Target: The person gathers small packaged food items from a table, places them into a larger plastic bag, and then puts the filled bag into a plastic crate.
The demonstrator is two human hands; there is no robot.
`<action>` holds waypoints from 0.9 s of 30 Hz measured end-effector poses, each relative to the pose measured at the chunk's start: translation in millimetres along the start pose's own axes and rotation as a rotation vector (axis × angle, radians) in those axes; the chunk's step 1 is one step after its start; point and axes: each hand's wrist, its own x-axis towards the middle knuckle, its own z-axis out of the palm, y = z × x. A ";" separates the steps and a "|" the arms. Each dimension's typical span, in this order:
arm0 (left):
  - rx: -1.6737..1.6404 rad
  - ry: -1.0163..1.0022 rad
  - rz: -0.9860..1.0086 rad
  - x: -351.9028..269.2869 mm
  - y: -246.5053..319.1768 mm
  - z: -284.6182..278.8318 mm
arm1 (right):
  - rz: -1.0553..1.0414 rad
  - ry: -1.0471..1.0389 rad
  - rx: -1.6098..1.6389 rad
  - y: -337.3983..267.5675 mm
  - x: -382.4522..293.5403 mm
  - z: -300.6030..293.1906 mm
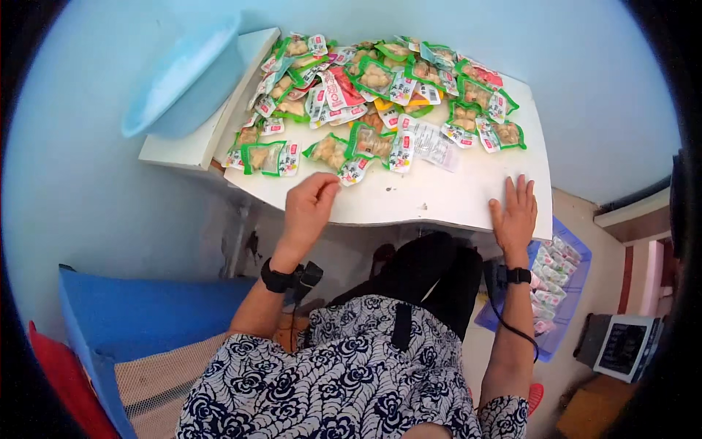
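My left hand (311,206) is over the near edge of the white table (455,195), its fingers curled together just below the packets; whether anything small is between them cannot be told. My right hand (515,211) lies palm down on the table near its right edge, fingers apart, holding nothing. Beyond my left hand are green-edged vacuum packets of food (329,151), some overlapping. A packet lying with its printed clear back upward (430,142) is right of them. A heap of similar packets (375,77) covers the far side, with a red and white packet (340,88) among them.
A light-blue plastic basin (192,88) leans on a white ledge at the left. A purple crate (578,291) of packets stands on the floor at the right, near a grey box-like object (620,345). A blue-framed mesh chair or bed (148,296) is at lower left.
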 end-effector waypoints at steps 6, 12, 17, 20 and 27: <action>0.419 0.107 0.298 25.9 -7.1 -6.6 | 0.006 -0.005 0.004 -1.9 1.9 -3.4; 0.428 0.000 0.347 44.2 -6.7 -7.5 | 0.009 -0.028 0.012 -3.8 -1.0 -10.3; 0.469 -0.053 0.275 73.8 -6.1 -30.4 | -0.007 -0.016 -0.003 -3.0 -2.7 -12.2; 0.510 -0.056 0.219 92.3 -7.2 -44.3 | -0.006 -0.016 -0.008 -1.2 -1.2 -8.2; 0.650 -0.083 0.390 149.0 -20.9 -32.3 | 0.020 -0.031 0.003 -2.2 -0.9 -9.6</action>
